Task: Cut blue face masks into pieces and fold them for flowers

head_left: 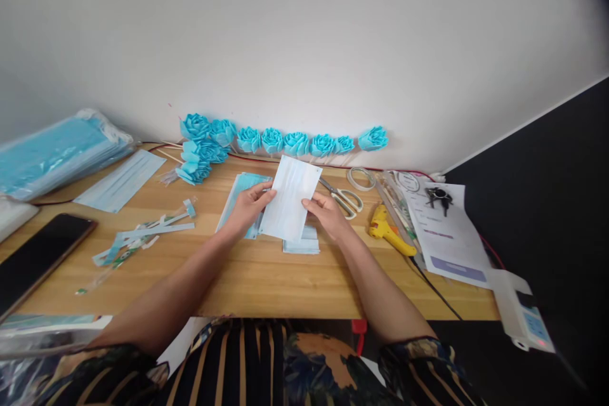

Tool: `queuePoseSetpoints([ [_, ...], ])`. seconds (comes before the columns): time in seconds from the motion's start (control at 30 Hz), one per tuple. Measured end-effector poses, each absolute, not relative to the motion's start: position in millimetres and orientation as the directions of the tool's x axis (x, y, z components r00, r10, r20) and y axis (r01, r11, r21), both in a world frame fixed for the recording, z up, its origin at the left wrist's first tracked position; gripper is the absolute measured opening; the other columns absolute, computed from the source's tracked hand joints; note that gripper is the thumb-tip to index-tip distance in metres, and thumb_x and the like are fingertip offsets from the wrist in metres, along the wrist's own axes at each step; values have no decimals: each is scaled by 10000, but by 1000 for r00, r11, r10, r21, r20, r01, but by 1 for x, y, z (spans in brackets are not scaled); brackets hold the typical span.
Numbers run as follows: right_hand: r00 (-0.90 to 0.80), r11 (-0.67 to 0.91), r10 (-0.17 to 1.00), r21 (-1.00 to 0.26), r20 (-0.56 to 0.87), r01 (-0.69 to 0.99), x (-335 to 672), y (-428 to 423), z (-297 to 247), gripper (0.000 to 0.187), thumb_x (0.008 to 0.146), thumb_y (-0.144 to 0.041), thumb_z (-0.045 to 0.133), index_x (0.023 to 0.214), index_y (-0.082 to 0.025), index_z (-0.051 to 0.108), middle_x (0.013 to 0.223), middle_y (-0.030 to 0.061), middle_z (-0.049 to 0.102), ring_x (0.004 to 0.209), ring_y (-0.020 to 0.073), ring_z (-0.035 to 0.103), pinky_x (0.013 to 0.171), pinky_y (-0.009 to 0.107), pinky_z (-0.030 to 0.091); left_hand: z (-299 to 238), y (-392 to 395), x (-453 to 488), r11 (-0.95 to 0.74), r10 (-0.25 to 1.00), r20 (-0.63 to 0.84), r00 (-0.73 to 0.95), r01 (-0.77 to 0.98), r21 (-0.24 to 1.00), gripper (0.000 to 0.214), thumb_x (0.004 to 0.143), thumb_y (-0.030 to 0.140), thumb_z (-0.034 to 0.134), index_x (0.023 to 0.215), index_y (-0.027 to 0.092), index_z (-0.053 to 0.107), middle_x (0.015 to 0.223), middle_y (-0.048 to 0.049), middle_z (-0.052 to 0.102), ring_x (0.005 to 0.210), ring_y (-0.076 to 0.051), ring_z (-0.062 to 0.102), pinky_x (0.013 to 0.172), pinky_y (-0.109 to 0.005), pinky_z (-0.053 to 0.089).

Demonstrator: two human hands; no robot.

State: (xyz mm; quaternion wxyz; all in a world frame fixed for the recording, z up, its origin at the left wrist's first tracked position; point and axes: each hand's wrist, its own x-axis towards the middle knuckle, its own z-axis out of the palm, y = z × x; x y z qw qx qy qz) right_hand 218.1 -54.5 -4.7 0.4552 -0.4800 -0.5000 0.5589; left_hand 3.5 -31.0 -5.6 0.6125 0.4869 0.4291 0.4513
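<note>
A pale blue-white face mask sheet, with no ear loops to be seen, is held up above the table between both hands. My left hand pinches its left edge with the thumb in front. On the opposite edge, my right hand grips it the same way. Behind my left hand lies a stack of blue mask sheets, partly covered. Below the held sheet rests a smaller pile of cut pale pieces. Scissors with white handles lie just beyond my right hand.
Several blue handmade flowers line the wall. At left are a bag of blue sheets, a single mask sheet, cut strips and a phone. Rightward lie a tape roll, yellow glue gun, paper and keys.
</note>
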Motion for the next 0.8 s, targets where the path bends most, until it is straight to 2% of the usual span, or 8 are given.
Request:
queuePoseSetpoints([
  [0.13,-142,-67,988,-998,-64,-21,218,-56,-3,351,720,-503,817,861,-192,737,699,-8,690,647,161,602,629,300,503,-6,-31,5,162,939,-101,330,-163,973,707,612,509,888,1188,143,702,810,-52,765,721,-227,695,697,-333,547],
  [0.33,-95,-15,995,-1000,-17,22,219,-56,-3,285,750,-481,792,841,-214,749,654,-12,663,612,172,605,597,314,523,-6,-27,1,152,965,-99,244,-208,966,561,604,415,870,1077,144,739,700,0,711,594,-156,617,602,-268,483],
  [0.53,-48,4,999,-1000,2,29,218,-55,-3,317,744,-486,788,922,-223,777,610,-22,615,577,172,561,560,323,518,-6,-26,-4,179,959,-130,250,-183,967,507,668,414,828,1106,166,764,681,-8,701,586,-167,622,572,-267,476],
  [0.63,-22,10,1000,-999,9,36,219,-54,-5,319,757,-500,769,915,-223,781,597,-23,595,581,178,559,558,324,517,-3,-26,-5,199,958,-143,250,-213,957,524,644,417,850,1095,163,770,701,-16,715,599,-164,625,593,-267,494],
  [0.8,-63,18,998,-1000,16,20,219,-55,-4,367,794,-553,734,952,-224,774,731,4,681,671,201,615,624,344,546,3,-28,-4,232,948,-163,274,-241,942,581,599,466,886,1076,155,771,793,-29,746,607,-143,605,581,-247,470],
])
